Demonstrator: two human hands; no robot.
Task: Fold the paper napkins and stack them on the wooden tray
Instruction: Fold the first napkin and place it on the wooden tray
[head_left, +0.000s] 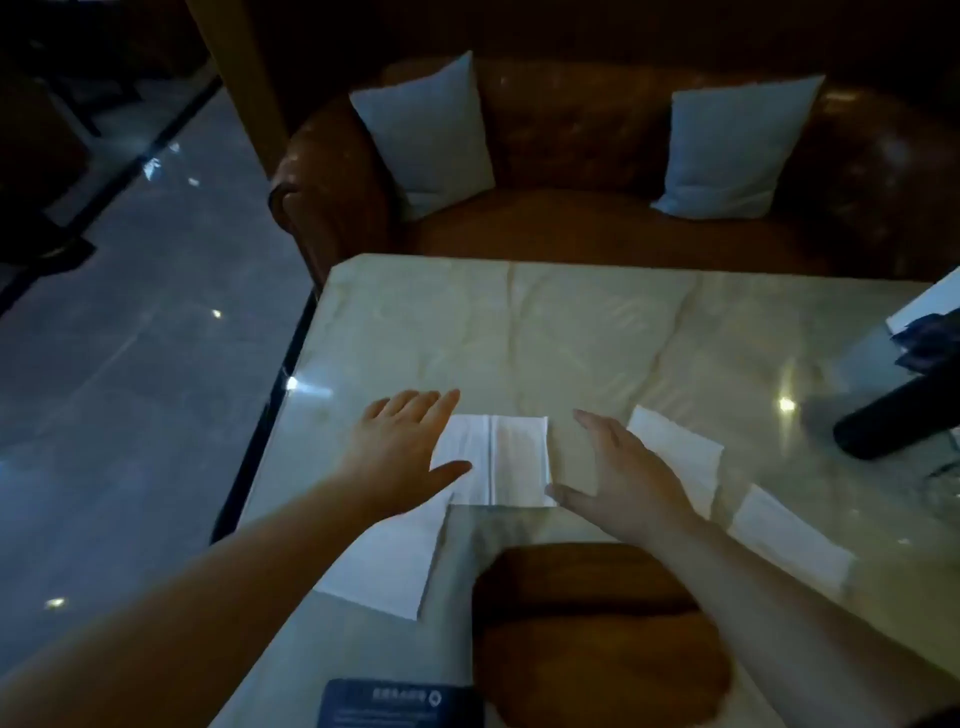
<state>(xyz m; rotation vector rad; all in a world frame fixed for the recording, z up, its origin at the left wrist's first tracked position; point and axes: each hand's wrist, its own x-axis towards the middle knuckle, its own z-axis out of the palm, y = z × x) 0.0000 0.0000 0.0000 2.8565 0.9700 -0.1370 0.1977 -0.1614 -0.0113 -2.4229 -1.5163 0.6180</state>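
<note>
Flanking a white paper napkin (493, 460) (creased down its middle), left hand (400, 452) and right hand (618, 473) lie spread flat, holding nothing; wooden tray (587, 623) sits nearer.

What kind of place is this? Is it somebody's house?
Probably a restaurant or hotel lounge, not a house. A brown leather sofa with two matching cushions faces a covered table, the floor is shiny, and paper napkins are laid out for folding.

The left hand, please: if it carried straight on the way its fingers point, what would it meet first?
Probably nothing near: the left hand points up-table over bare glossy cream tabletop; the brown leather sofa lies beyond the edge.
</note>
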